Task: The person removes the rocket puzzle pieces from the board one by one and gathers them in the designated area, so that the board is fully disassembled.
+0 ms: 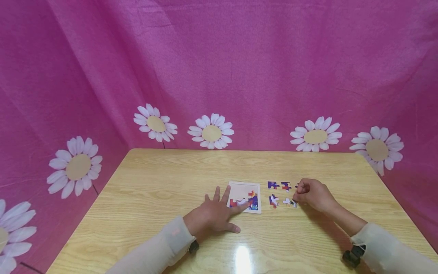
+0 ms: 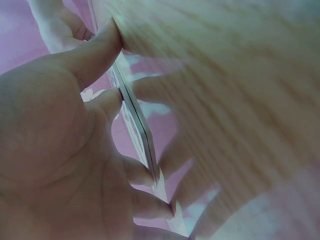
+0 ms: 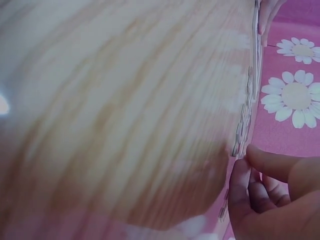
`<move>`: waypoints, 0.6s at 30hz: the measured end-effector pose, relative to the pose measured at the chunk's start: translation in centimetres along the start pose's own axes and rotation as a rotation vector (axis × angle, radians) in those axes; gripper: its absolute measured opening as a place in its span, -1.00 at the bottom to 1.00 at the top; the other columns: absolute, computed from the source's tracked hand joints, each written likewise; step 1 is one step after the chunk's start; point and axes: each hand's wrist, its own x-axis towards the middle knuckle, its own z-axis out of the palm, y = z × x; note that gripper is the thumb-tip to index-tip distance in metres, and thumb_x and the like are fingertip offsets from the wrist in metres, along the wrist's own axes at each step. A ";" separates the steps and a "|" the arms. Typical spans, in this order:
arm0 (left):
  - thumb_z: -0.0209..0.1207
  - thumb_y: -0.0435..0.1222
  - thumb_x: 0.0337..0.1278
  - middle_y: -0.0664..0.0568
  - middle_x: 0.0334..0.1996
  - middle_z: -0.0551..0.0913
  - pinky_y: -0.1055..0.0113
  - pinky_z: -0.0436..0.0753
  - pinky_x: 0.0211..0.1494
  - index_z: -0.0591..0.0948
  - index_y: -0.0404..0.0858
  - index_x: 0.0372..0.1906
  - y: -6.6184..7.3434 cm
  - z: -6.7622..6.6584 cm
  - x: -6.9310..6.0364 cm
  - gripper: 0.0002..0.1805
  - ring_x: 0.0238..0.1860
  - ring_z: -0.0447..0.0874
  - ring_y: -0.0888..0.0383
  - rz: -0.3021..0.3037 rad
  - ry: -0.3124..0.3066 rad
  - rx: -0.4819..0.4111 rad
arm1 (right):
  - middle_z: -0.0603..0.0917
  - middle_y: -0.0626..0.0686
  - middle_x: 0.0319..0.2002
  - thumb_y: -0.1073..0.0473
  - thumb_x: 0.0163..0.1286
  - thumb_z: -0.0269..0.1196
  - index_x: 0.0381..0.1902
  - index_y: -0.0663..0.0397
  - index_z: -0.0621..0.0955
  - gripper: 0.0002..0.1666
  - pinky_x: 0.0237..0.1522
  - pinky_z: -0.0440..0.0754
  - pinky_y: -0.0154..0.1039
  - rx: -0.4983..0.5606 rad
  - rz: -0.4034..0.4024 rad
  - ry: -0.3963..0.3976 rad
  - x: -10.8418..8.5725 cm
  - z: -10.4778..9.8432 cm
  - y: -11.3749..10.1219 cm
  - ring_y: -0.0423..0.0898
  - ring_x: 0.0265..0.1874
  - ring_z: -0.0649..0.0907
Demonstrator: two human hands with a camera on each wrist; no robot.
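In the head view, my left hand (image 1: 217,213) lies with fingers spread over the left and lower part of a square puzzle tray (image 1: 259,196), one finger reaching across the joined pieces (image 1: 253,201) inside. The left wrist view shows the left hand (image 2: 65,135) against the edge of the tray (image 2: 142,125). To the tray's right, my right hand (image 1: 316,196) pinches the right edge of a loose piece with a rainbow pattern (image 1: 290,203) between thumb and fingertips. Seen from the right wrist, the hand (image 3: 275,192) has its fingertips together at the row of thin pieces (image 3: 242,125).
More loose pieces lie between tray and right hand: two in the upper row (image 1: 273,185) and one below them (image 1: 273,201). Another is partly hidden behind the right fingers. The wooden table (image 1: 164,182) meets a pink curtain with daisies (image 1: 239,76) behind and at both sides.
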 end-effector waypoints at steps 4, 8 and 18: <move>0.15 0.39 0.18 -0.21 0.68 -0.24 -0.52 0.11 0.42 -0.08 0.66 0.54 0.0 0.0 -0.1 -0.09 0.60 -0.20 -0.48 0.003 -0.002 0.003 | 0.67 -0.01 -0.44 0.33 0.27 0.48 -0.36 0.19 0.56 -0.75 -0.45 0.51 -0.33 0.038 0.016 -0.017 0.1 0.0 -0.2 -0.11 -0.40 0.57; 0.14 0.40 0.19 -0.21 0.68 -0.24 -0.52 0.12 0.42 -0.08 0.66 0.54 0.0 0.0 -0.1 -0.09 0.60 -0.20 -0.47 0.004 0.000 0.005 | 0.68 0.03 -0.43 0.35 0.32 0.43 -0.34 0.22 0.55 -0.78 -0.45 0.56 -0.31 0.082 0.029 -0.040 0.2 0.2 -0.6 -0.10 -0.42 0.60; 0.14 0.40 0.18 -0.20 0.68 -0.23 -0.52 0.12 0.42 -0.07 0.66 0.54 0.0 0.0 0.0 -0.10 0.60 -0.20 -0.47 0.001 -0.004 0.007 | 0.71 0.05 -0.43 0.36 0.32 0.43 -0.34 0.27 0.56 -0.80 -0.43 0.62 -0.30 0.190 0.007 -0.074 0.4 0.8 -1.5 -0.12 -0.40 0.65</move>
